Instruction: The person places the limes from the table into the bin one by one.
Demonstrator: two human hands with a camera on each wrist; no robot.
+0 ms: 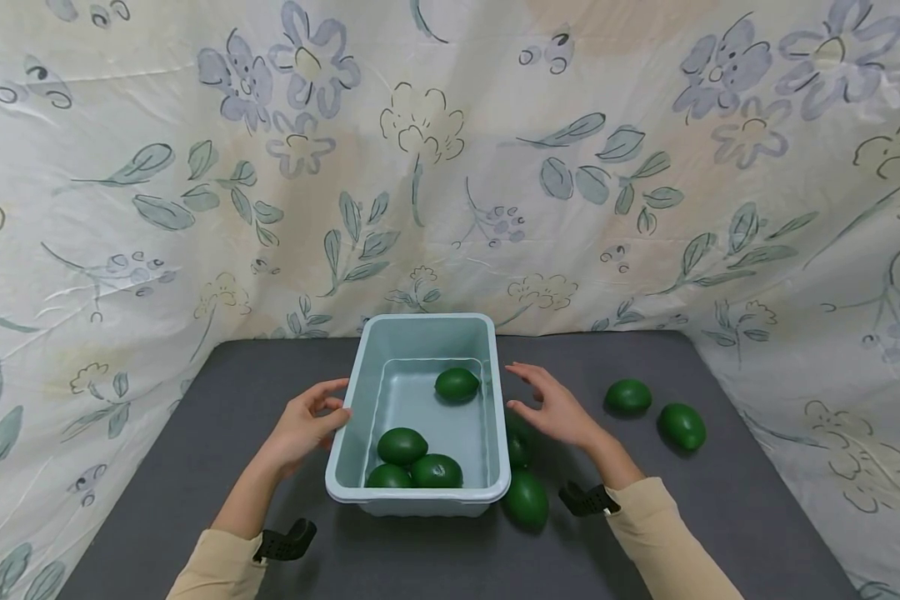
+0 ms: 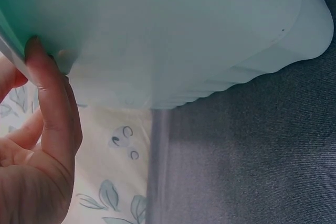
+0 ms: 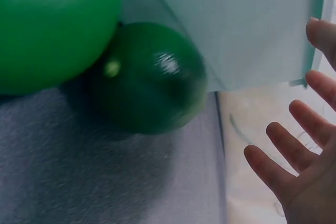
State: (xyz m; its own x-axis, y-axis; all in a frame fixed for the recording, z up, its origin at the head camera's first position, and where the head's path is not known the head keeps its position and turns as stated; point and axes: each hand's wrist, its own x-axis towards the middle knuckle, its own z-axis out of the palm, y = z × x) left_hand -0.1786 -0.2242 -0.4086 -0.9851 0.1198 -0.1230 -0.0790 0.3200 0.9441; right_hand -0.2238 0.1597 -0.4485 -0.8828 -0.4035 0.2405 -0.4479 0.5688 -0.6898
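Behind everything hangs a flowered cloth (image 1: 450, 179), cut off at the top and sides. Before it stretches a dark grey table (image 1: 750, 500), its near edge out of frame. On it stands a pale blue tub (image 1: 429, 335). Two beige sleeves (image 1: 671, 542) are cropped at the bottom. The left hand (image 1: 311, 423) pinches the tub's left rim. The right hand (image 1: 558, 412) is just beside the right rim, fingers spread wide, gripping nothing; whether a fingertip touches is hard to tell. Four green fruits lie inside: one (image 1: 457, 385) toward the back right, three (image 1: 402, 447) bunched at the front, two partly covered by the rim. Outside, two more (image 1: 527, 502) sit beside the right wall, the farther half hidden; another pair (image 1: 628, 398) lies beyond the right hand.
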